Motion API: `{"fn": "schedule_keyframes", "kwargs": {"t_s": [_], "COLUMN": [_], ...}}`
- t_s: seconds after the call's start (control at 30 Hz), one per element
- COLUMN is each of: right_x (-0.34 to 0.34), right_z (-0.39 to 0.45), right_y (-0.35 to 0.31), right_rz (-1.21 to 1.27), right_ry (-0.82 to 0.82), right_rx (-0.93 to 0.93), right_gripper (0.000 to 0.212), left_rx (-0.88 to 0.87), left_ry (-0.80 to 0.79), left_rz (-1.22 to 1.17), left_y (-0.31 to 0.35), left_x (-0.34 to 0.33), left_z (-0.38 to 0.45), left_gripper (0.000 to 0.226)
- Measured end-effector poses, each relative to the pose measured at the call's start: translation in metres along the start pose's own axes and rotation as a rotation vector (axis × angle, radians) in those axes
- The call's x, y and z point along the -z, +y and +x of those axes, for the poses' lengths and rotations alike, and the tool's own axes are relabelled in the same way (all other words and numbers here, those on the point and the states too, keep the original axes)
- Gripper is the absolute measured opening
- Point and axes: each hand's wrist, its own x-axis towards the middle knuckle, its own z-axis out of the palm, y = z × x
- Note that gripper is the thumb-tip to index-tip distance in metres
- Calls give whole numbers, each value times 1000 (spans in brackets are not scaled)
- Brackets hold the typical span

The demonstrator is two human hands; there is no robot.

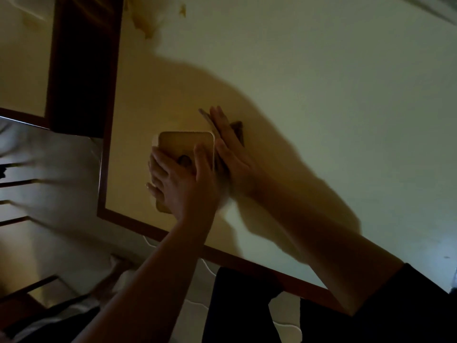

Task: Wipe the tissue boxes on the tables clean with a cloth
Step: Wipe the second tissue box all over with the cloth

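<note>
Mid-wipe I'd say: left hand (180, 179) grips the box (186, 144), right hand (232, 154) flat, pressing cloth (237, 131) on its right side.

1 head-worn camera, looking steeply down

It sat close above a pale table (321, 82) with a dark wood edge, tilted, with both forearms reaching in from the bottom; dim floor showed at the left.
</note>
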Motion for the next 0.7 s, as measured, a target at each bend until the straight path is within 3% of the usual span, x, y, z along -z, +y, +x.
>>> {"fn": "schedule_keyframes", "kwargs": {"t_s": [0.37, 0.47, 0.7], "right_x": [3, -4, -4], "right_z": [-98, -103, -43], "right_y": [7, 10, 2], "right_rz": [56, 52, 124], "right_ry": [-82, -63, 7], "right_rx": [-101, -119, -113], "right_gripper": [58, 58, 51], "left_rx": [-1043, -1142, -1160], "left_ry": [-312, -307, -313], "left_rz": [288, 326, 326], "left_y": [-50, -52, -53], "left_x": [33, 33, 34], "left_z": [27, 32, 36], "left_gripper": [96, 96, 98]}}
